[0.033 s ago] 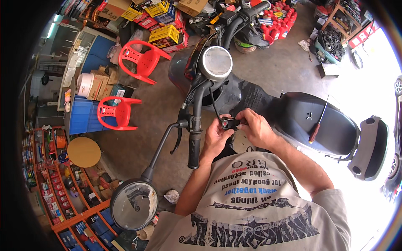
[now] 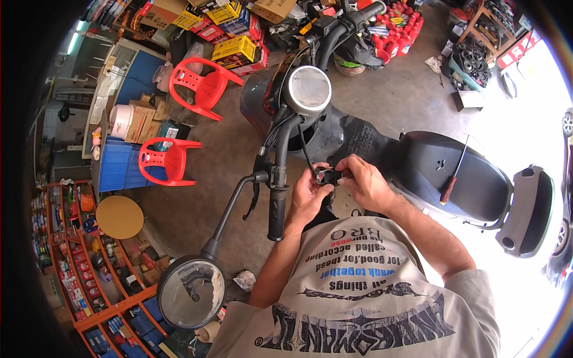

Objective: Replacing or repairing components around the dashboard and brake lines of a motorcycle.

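Note:
Just in front of my chest, my left hand (image 2: 307,194) grips a small black plastic part (image 2: 329,176) with a bit of red on its left side. A dark cable (image 2: 305,146) runs from near the part up toward the handlebar. My right hand (image 2: 365,184) is closed in a pinch at the part's right side, where a small pale piece shows between the fingertips; its kind is unclear. Left of my hands is the scooter's black handlebar grip (image 2: 276,215) with its brake lever (image 2: 253,203). The round headlamp-like gauge (image 2: 309,90) sits beyond them.
A red-handled screwdriver (image 2: 449,190) lies on the black scooter seat (image 2: 453,173) at right. The round mirror (image 2: 192,292) sticks out at lower left. Two red plastic chairs (image 2: 206,89) stand at left near a round stool (image 2: 120,217) and orange shelves (image 2: 113,309). Boxes (image 2: 236,51) are stacked at the back.

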The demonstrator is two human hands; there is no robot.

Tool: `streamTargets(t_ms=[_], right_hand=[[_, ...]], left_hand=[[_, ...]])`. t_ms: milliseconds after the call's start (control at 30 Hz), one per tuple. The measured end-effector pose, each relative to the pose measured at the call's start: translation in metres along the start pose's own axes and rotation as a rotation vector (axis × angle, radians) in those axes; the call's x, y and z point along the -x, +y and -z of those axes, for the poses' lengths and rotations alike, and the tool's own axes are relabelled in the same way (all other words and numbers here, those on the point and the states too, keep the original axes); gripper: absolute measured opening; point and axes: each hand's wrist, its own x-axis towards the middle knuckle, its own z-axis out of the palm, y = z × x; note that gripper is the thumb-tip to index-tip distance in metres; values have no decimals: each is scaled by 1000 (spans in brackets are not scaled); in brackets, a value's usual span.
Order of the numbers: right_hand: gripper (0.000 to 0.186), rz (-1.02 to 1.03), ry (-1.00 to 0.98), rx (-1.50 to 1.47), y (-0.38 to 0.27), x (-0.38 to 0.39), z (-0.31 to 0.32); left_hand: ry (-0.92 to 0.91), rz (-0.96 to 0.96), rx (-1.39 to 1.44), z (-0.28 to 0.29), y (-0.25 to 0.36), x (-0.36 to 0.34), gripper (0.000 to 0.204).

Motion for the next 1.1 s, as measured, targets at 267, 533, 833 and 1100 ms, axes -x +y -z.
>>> streamTargets(t_ms=[267, 533, 833, 1100], right_hand=[[32, -29, -64, 3, -6, -3, 3], [33, -23, -70, 64, -2, -6, -2], [31, -28, -14, 3, -1, -8, -2], [28, -41, 23, -45, -3, -6, -1]], left_hand=[[0, -20, -33, 1, -2, -3, 46], [14, -36, -96, 0, 0, -5, 43], [25, -42, -125, -1, -4, -7, 45], [30, -45, -123, -3, -4, -9, 45]])
